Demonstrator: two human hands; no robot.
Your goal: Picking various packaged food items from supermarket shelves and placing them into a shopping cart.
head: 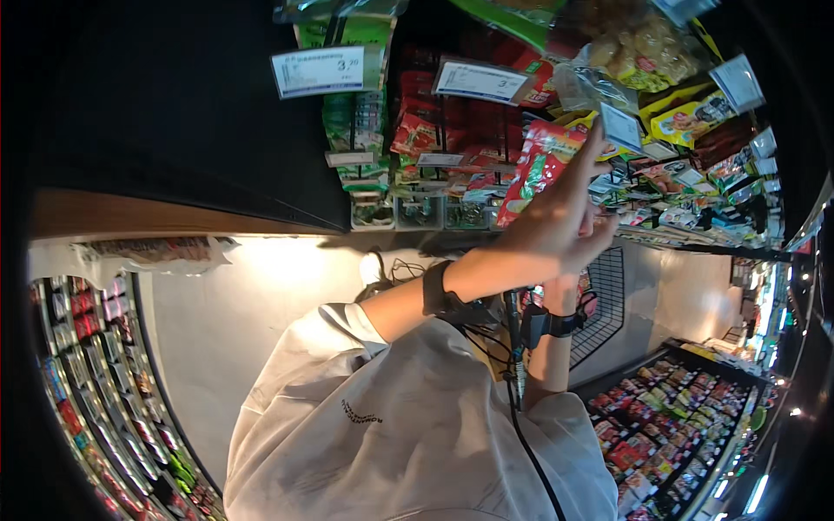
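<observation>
My left hand [554,205] reaches up to the hanging packets, its index finger raised beside a price tag [621,127]. A shiny red snack packet [537,166] stands tilted just behind this hand, which covers its lower right edge. Whether the fingers grip it is hidden. My right hand [596,246] is lower and farther right, largely covered by the left hand and forearm. A fingertip or thumb shows near the packets, but what it holds cannot be seen. Black straps with devices wrap the left wrist [440,290] and the right wrist [561,323].
Red packets [423,133] and green packets [355,124] hang on hooks behind price tags. Yellow packets [694,117] hang to the right. Small clear tubs [419,211] line the bottom shelf. Below my hands stands a black wire cart [599,306]. A product display [671,417] stands lower right. A cable [531,449] crosses my shirt.
</observation>
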